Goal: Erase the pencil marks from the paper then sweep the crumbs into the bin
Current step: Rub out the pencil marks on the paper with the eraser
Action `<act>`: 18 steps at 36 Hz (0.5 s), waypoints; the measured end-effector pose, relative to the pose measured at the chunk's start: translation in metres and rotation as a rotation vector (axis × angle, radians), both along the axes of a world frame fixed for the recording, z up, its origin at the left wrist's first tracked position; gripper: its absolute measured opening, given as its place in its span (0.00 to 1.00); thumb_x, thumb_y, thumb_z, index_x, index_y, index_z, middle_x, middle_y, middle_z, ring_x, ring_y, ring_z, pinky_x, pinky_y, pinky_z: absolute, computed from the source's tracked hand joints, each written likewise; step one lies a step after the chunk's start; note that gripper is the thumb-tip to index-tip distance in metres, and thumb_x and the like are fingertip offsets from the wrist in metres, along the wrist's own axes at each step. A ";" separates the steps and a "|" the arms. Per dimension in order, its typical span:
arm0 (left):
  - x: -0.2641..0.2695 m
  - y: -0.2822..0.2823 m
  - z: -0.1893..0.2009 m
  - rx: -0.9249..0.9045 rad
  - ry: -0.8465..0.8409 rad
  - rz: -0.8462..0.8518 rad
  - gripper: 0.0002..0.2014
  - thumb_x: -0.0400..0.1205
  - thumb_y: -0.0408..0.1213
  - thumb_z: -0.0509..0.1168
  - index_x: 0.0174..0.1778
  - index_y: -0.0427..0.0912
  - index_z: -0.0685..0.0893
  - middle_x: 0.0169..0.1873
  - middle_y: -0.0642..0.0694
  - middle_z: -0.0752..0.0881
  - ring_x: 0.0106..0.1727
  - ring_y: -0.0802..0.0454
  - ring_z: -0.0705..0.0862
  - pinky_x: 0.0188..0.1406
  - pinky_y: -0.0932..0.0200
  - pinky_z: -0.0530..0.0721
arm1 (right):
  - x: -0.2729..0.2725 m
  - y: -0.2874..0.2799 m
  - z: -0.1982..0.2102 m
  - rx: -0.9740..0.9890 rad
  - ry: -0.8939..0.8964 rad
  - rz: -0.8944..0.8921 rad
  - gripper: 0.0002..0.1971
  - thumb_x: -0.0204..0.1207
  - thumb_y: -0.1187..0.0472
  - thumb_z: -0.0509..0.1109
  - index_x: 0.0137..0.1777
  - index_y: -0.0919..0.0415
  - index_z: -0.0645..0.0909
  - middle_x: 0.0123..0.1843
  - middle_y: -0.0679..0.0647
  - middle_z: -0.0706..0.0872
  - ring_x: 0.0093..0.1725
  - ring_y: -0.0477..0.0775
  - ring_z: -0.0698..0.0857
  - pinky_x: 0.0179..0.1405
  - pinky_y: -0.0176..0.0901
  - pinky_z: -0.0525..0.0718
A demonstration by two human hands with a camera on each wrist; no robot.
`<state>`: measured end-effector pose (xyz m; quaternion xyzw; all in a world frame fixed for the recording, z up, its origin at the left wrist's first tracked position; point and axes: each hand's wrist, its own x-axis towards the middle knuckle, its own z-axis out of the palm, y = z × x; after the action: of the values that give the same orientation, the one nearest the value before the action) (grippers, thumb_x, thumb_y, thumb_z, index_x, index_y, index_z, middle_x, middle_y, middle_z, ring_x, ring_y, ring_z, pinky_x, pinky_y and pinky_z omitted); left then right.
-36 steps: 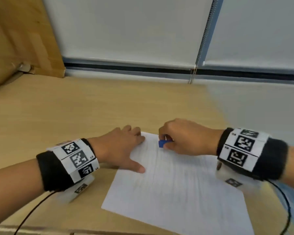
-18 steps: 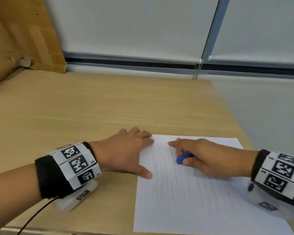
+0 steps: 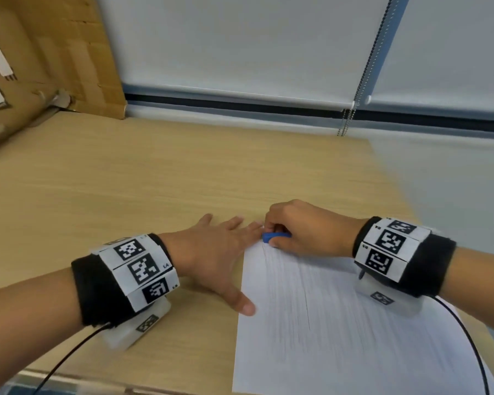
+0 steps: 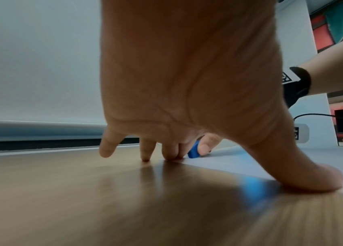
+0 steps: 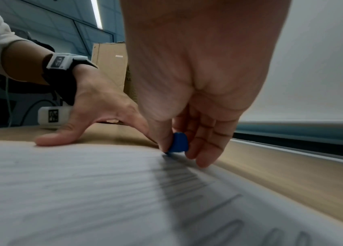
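Observation:
A white sheet of paper (image 3: 340, 323) with faint grey pencil lines lies on the wooden table (image 3: 126, 181), at the near right. My right hand (image 3: 303, 229) pinches a small blue eraser (image 3: 271, 236) between thumb and fingers and presses it on the paper's far left corner; the eraser (image 5: 179, 143) touches the sheet in the right wrist view. My left hand (image 3: 214, 252) lies flat with spread fingers beside the paper's left edge, thumb (image 3: 244, 306) on that edge. In the left wrist view its fingertips (image 4: 145, 156) touch the table and the eraser (image 4: 193, 151) shows behind them.
Cardboard boxes (image 3: 40, 58) stand at the back left corner of the table. A window blind (image 3: 240, 44) with a bead chain (image 3: 354, 109) runs along the far side. The table's right edge (image 3: 394, 178) lies beyond the paper. No bin is in view.
My right hand has drawn the eraser back from the sheet's middle to its far left corner, close to my left fingers. The left hand stays pressed by the paper's edge.

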<state>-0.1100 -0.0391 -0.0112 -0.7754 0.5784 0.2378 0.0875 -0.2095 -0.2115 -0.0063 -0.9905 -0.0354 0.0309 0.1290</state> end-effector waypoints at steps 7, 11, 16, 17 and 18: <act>0.003 -0.002 -0.002 0.031 -0.003 -0.008 0.67 0.61 0.77 0.70 0.81 0.63 0.27 0.83 0.63 0.32 0.82 0.54 0.27 0.77 0.30 0.28 | 0.004 -0.001 0.003 0.023 0.040 0.052 0.05 0.77 0.59 0.68 0.49 0.59 0.83 0.47 0.50 0.84 0.43 0.48 0.81 0.44 0.44 0.82; 0.003 -0.003 0.000 0.070 -0.018 -0.009 0.67 0.61 0.77 0.69 0.80 0.63 0.25 0.81 0.63 0.29 0.80 0.52 0.22 0.75 0.29 0.25 | 0.009 -0.004 -0.001 -0.009 -0.005 0.017 0.04 0.77 0.60 0.68 0.47 0.60 0.82 0.46 0.50 0.83 0.42 0.49 0.80 0.44 0.49 0.82; 0.006 -0.003 -0.004 0.060 -0.016 -0.014 0.67 0.60 0.78 0.69 0.81 0.65 0.27 0.82 0.64 0.30 0.80 0.51 0.22 0.74 0.27 0.25 | 0.000 0.005 0.005 0.084 0.114 0.143 0.03 0.74 0.61 0.71 0.46 0.59 0.85 0.43 0.46 0.84 0.38 0.45 0.81 0.38 0.39 0.81; 0.005 -0.004 -0.004 0.064 -0.017 -0.015 0.67 0.60 0.78 0.69 0.81 0.65 0.27 0.81 0.64 0.29 0.80 0.51 0.22 0.74 0.27 0.25 | 0.003 0.005 0.006 0.072 0.110 0.134 0.03 0.74 0.61 0.71 0.45 0.59 0.85 0.42 0.47 0.85 0.38 0.47 0.82 0.38 0.42 0.82; 0.005 -0.004 -0.003 0.071 -0.020 -0.018 0.67 0.60 0.79 0.69 0.81 0.64 0.26 0.81 0.64 0.29 0.80 0.51 0.23 0.74 0.27 0.25 | 0.007 0.003 0.006 0.050 0.093 0.108 0.03 0.74 0.60 0.71 0.44 0.59 0.84 0.41 0.49 0.85 0.38 0.48 0.82 0.39 0.46 0.83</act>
<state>-0.1048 -0.0430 -0.0144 -0.7690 0.5755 0.2499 0.1228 -0.2026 -0.2083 -0.0007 -0.9812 -0.0836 0.0828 0.1533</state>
